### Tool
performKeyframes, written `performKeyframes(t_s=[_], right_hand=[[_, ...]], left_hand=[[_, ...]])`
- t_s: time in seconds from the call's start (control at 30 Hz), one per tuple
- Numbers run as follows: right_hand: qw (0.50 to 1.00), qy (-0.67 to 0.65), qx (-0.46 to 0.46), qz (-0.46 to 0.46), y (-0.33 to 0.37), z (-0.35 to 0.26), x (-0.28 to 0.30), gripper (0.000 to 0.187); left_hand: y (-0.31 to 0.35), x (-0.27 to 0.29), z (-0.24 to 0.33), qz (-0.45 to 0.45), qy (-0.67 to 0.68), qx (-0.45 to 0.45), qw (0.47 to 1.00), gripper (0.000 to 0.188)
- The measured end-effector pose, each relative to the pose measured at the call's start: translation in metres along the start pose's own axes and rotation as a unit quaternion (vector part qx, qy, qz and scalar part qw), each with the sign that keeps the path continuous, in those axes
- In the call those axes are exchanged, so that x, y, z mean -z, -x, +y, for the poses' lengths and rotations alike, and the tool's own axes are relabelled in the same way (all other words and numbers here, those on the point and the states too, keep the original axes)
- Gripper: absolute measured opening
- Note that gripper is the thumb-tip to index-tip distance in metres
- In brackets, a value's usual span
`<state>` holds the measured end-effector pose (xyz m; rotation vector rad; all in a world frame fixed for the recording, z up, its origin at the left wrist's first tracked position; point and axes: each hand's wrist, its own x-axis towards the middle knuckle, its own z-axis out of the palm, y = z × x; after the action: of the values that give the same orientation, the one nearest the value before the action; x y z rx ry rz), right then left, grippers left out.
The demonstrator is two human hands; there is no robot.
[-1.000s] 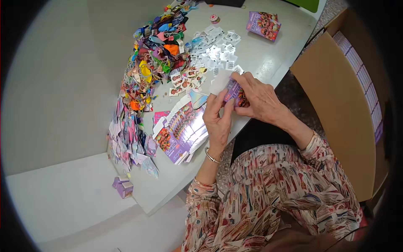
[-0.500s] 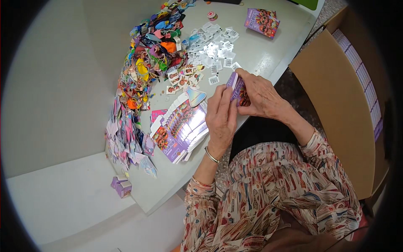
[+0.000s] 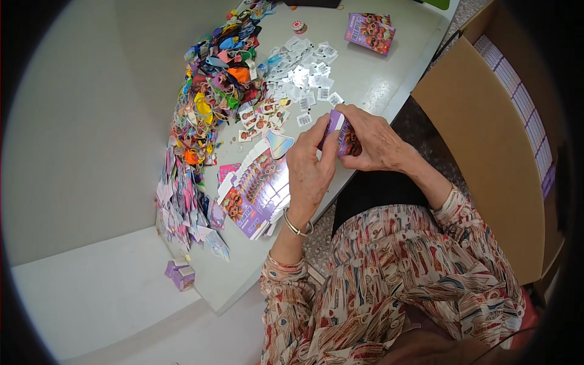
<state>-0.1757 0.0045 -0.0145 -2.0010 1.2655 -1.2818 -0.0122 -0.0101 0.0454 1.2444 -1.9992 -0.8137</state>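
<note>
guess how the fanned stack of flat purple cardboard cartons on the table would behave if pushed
The fanned stack of flat purple cardboard cartons would likely slide apart, since its overlapping layers show no band. Each carton is probably light and bendy, given the thin edges. The glossy glare suggests they may be slippery.

A small round red-and-white piece point(image 3: 298, 25) sits near a black object point(image 3: 311, 2) cut off by the top edge, with a green panel point(image 3: 438, 3) farther right and a grey wall point(image 3: 91, 134) at left.
</note>
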Motion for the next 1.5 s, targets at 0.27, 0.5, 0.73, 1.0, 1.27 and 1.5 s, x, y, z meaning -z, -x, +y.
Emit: performKeyframes(t_s=[0.27,0.5,0.73,1.0,1.27,1.5], right_hand=[[0.997,0.063,0.041,-0.008,0.004,-0.009,0.009,0.076],[0.995,0.082,0.029,-0.043,0.005,-0.01,0.005,0.077],[0.997,0.07,0.008,-0.015,0.002,-0.01,-0.003,0.076],[1.0,0.005,0.004,-0.019,0.0,-0.013,0.006,0.078],[0.977,0.213,-0.005,0.018,0.015,-0.03,0.034,0.092],[0.975,0.212,-0.017,0.066,0.011,-0.038,0.029,0.092]], left_hand=[[0.006,0.001,0.006,0.016,-0.032,0.045,0.998,0.028],[0.012,0.003,0.007,-0.011,-0.088,0.022,0.996,0.034],[0.024,-0.015,0.001,0.005,-0.206,-0.135,0.969,0.053],[0.03,-0.02,0.004,0.07,-0.066,-0.013,0.995,0.041],[0.04,-0.057,0.047,0.086,-0.079,-0.089,0.989,0.042],[0.036,-0.04,0.083,0.088,0.058,0.018,0.994,0.041]])
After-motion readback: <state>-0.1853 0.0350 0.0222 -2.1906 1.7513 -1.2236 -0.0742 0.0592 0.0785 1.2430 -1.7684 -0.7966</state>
